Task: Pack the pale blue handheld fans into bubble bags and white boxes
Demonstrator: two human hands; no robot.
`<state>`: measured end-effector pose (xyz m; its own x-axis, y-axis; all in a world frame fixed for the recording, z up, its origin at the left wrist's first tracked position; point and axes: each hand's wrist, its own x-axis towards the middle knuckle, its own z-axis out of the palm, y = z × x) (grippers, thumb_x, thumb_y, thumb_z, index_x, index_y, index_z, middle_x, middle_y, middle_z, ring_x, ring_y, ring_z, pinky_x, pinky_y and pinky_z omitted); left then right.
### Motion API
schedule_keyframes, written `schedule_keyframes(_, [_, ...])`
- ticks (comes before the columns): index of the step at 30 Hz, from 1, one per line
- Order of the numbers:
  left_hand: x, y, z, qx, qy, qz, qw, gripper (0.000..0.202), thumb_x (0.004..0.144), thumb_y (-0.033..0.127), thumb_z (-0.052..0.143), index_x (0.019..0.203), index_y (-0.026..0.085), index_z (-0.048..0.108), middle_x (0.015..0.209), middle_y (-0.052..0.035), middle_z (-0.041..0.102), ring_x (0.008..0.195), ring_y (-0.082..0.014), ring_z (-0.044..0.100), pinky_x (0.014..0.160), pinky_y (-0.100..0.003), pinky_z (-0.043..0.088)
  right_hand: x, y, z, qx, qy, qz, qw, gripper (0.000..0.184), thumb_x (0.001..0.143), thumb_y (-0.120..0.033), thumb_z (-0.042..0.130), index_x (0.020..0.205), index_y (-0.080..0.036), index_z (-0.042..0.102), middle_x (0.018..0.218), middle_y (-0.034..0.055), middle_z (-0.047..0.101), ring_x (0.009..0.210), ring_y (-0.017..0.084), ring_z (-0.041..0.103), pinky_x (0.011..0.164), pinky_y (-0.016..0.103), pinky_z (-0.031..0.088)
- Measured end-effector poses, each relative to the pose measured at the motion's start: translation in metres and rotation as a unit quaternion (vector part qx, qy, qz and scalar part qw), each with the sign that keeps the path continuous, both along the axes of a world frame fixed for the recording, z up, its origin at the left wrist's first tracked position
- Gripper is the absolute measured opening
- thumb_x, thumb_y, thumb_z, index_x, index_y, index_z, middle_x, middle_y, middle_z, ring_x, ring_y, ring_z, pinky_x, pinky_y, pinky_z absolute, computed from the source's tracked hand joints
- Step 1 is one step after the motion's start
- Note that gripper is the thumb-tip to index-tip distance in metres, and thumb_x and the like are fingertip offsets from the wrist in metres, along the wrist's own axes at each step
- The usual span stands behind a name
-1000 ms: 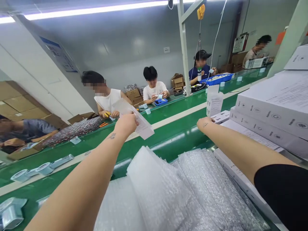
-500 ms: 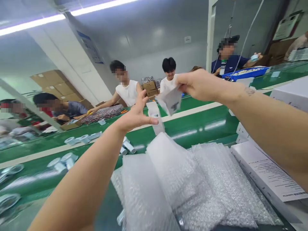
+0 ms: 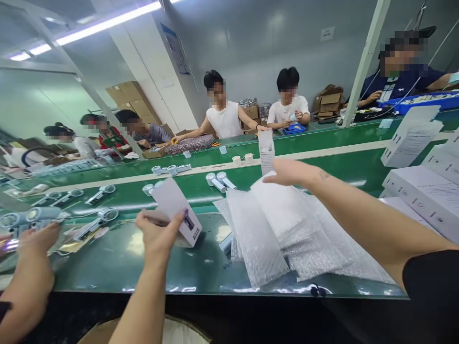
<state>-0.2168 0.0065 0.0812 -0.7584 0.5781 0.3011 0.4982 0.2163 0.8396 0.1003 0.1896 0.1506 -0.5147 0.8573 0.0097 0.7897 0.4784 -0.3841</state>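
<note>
My left hand (image 3: 158, 235) is closed on a small white box (image 3: 172, 203), held tilted above the green bench (image 3: 118, 260). The box has a dark print near its lower end. My right hand (image 3: 289, 172) reaches out over a pile of clear bubble-wrap bags (image 3: 283, 229). It appears to pinch a white folded leaflet (image 3: 266, 150) that stands upright above its thumb. Most of that hand's fingers are hidden behind its back.
Another person's hand (image 3: 34, 251) rests at the lower left by pale blue handheld fans (image 3: 98, 217). More fans and small cups (image 3: 218, 179) lie on the conveyor. White boxes (image 3: 423, 191) are stacked at the right. Several people sit working across the belt.
The view has swung down and to the left. The white box passed from my right hand to my left, which dropped toward the bench. My right hand now reaches over the bags with the leaflet.
</note>
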Motion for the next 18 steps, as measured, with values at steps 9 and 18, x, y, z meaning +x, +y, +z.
schedule_keyframes(9, [0.057,-0.004,0.014,0.179,0.265,-0.023,0.947,0.062,0.082,0.041,0.061,0.135,0.027,0.031,0.139,-0.0108,0.040,0.130,-0.0289,0.044,0.109,-0.047,0.037,0.016,-0.001,-0.085,-0.066,-0.021,-0.014,0.997,0.065,0.080,-0.053,0.061,0.130,-0.013,0.053,0.125,0.0209,0.054,0.112,0.036,0.056,0.092,0.049,0.046])
schedule_keyframes(18, [0.093,0.241,0.008,-0.354,0.195,-0.290,0.868,0.027,0.080,0.032,0.056,0.101,0.018,0.066,0.090,-0.0132,0.071,0.081,-0.0279,0.068,0.071,-0.037,0.053,0.061,-0.053,-0.057,-0.001,0.093,0.041,0.995,0.048,0.086,-0.051,0.056,0.128,-0.028,0.057,0.129,0.0101,0.056,0.121,0.032,0.051,0.100,0.048,0.043])
